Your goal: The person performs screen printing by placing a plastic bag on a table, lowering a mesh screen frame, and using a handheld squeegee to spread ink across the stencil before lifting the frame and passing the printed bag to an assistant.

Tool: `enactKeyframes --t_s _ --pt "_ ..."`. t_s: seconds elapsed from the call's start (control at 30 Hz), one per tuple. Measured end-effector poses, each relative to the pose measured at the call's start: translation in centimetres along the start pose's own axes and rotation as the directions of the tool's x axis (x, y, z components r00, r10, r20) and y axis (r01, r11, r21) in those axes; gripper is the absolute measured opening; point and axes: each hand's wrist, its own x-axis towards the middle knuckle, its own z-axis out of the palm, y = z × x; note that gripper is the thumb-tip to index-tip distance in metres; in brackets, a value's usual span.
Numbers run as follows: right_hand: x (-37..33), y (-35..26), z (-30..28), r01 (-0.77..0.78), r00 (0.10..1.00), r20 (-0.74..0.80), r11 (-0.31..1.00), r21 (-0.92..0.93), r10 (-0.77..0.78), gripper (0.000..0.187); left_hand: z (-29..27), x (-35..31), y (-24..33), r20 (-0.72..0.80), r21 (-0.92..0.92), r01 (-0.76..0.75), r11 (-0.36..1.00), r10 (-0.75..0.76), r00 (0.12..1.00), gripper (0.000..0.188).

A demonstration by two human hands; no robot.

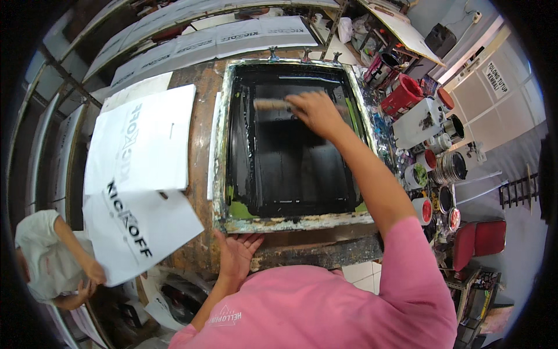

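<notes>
- Head view, and here is the right hand (318, 114) over the upper part of the screen, closed firmly around a squeegee (271, 104): fingers curled across the bar, its left end sticking out past them.
- The squeegee itself! A pale, wood-coloured bar, slightly blurred, lying crosswise inside the frame (its lower edge is hard to make out against all that black).
- Beneath it, the screen mesh (290, 168), glossy and black nearly all over, light streaking down it in soft grey bands, and a green patch (238, 208) showing in the near left corner.
- Around that runs the screen frame (219, 174), whitish and crusted with old colour, set on the stained brown worktable (200, 75), with clamps (306, 54) along its far edge.
- Down at the near edge, the left hand (239, 256): palm up, fingers loosely spread, grip wide, fingertips right by the frame; whether they touch it, I cannot tell.
- Over on the left, a white stack (139, 139) beside the frame, and a co-worker's hand (93, 272) at a white sheet (139, 232) with black print.
- And out right, paint pots (416, 174) crowd together near a red bucket (402, 95).
</notes>
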Motion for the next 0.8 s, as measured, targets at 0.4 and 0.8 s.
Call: enactKeyframes --t_s 0.4,0.8 --pt "9.1 7.4 9.4 -0.028 0.997 -0.072 0.978 -0.205 0.014 0.037 -0.9 0.3 0.2 -0.029 0.046 0.022 0.999 -0.021 0.999 0.108" --pt "-13.8 -11.0 -0.4 -0.083 0.993 0.090 0.995 0.047 0.079 0.049 -1.1 0.4 0.1 -0.019 0.014 -0.003 1.000 0.003 1.000 0.103"
